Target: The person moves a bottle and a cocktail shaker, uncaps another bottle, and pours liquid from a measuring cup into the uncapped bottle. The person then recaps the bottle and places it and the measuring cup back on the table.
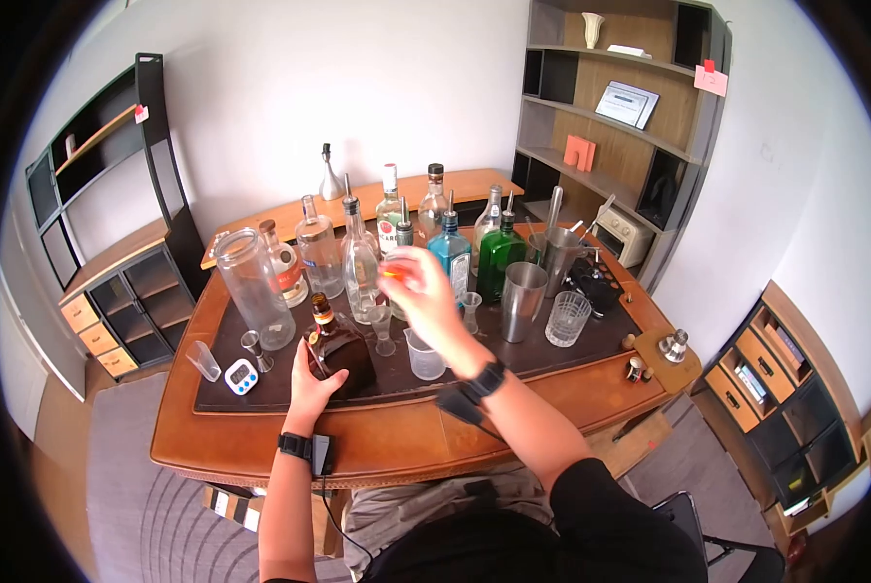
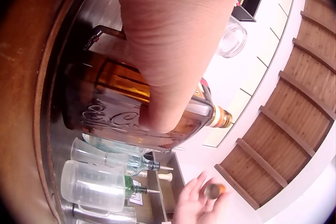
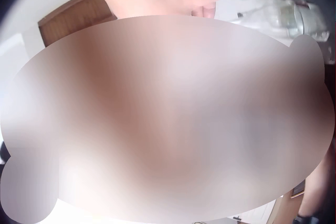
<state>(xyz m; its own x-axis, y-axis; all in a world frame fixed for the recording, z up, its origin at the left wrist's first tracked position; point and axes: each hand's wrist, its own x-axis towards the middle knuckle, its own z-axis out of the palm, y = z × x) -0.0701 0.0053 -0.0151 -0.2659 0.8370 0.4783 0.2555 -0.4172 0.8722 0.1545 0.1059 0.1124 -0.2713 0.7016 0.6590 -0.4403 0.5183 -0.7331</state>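
Observation:
My left hand (image 1: 311, 394) grips a dark brown square liquor bottle (image 1: 350, 358) by its side at the front of the table. In the left wrist view, the thumb presses the embossed face of this bottle (image 2: 113, 113), whose uncapped neck (image 2: 223, 117) has a gold band. Raised above the table's middle, my right hand (image 1: 421, 291) pinches a small orange-sided bottle cap (image 2: 212, 191). A plastic measuring jug (image 1: 426, 357) and an hourglass-shaped jigger (image 1: 383, 332) stand below it. Blur covers most of the right wrist view, hiding the fingers.
Several bottles, including a blue one (image 1: 449, 255) and a green one (image 1: 503, 260), line the back. To the right are a metal shaker tin (image 1: 524, 303) and a cut glass (image 1: 567, 321). A tall glass jar (image 1: 256, 287) and a timer (image 1: 241, 377) stand left.

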